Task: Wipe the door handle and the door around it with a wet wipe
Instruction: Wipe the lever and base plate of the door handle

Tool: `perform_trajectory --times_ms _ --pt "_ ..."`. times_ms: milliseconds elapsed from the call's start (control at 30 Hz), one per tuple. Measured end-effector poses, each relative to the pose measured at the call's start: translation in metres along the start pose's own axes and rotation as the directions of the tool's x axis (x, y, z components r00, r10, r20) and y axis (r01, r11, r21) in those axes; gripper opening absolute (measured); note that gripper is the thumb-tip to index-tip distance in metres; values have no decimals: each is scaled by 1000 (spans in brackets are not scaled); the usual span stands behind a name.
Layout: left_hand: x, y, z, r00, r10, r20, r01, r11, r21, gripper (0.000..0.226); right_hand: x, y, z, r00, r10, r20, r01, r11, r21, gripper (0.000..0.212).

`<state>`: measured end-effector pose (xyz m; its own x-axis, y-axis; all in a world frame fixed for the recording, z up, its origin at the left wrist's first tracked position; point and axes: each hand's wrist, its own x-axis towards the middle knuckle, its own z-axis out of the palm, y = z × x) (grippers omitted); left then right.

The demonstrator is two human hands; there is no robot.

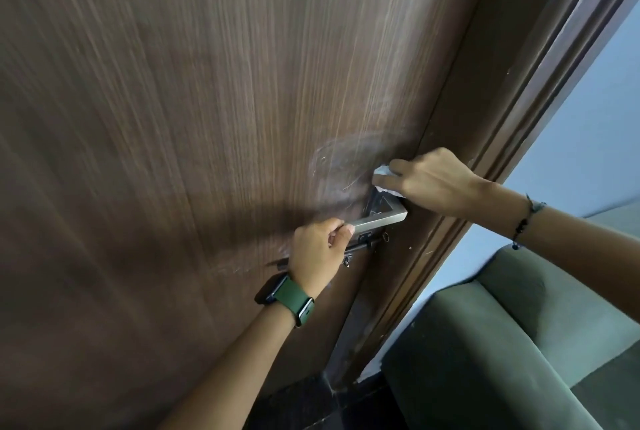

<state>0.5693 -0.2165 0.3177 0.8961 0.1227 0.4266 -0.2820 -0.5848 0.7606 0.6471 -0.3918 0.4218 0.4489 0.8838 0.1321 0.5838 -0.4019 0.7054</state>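
Observation:
A dark brown wood-grain door (207,117) fills most of the view. Its square metal lever handle (379,218) sticks out near the door's right edge. My left hand (318,253), with a green-strapped watch on the wrist, is closed around the free end of the handle. My right hand (433,180) presses a crumpled white wet wipe (382,171) against the door just above the handle's base. Wet smear marks (346,162) show on the door to the left of the wipe. Most of the wipe is hidden under my fingers.
A small sliding bolt latch (363,246) sits just under the handle. The brown door frame (491,117) runs along the right. Beyond it is a pale blue wall (588,138), with a green sofa (502,343) at the lower right. Dark floor tiles (311,402) show below.

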Motion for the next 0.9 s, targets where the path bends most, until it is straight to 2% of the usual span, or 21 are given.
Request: perform_trajectory --times_ms 67,167,233,400,467,567,700,833,900 --pt "1 0 0 1000 2 -2 -2 1000 8 23 9 -6 -1 992 -25 122 29 999 -31 21" --pt "1 1 0 1000 -1 0 1 1000 24 25 24 -22 2 950 -117 290 124 992 -6 22" --pt "0 1 1 1000 -4 7 4 1000 27 23 32 -29 3 932 -166 323 176 984 -3 22" --pt "0 3 -1 1000 -16 7 16 999 28 23 36 -22 1 925 -181 333 188 982 11 22" --pt "0 3 0 1000 -21 6 21 1000 21 23 25 -12 -3 956 -142 255 143 990 12 21" --pt "-1 3 2 1000 -10 -12 11 1000 27 23 9 7 -6 993 -116 21 117 993 -21 9" --pt "-4 3 2 1000 -9 -11 9 1000 3 29 7 11 0 948 -266 -175 257 964 -72 10" --pt "-2 2 1 1000 -7 -4 7 1000 11 26 7 8 5 940 -292 -179 280 956 -88 27" --pt "-2 2 2 1000 -9 -13 9 1000 6 23 7 4 9 935 -323 -148 305 943 -130 25"
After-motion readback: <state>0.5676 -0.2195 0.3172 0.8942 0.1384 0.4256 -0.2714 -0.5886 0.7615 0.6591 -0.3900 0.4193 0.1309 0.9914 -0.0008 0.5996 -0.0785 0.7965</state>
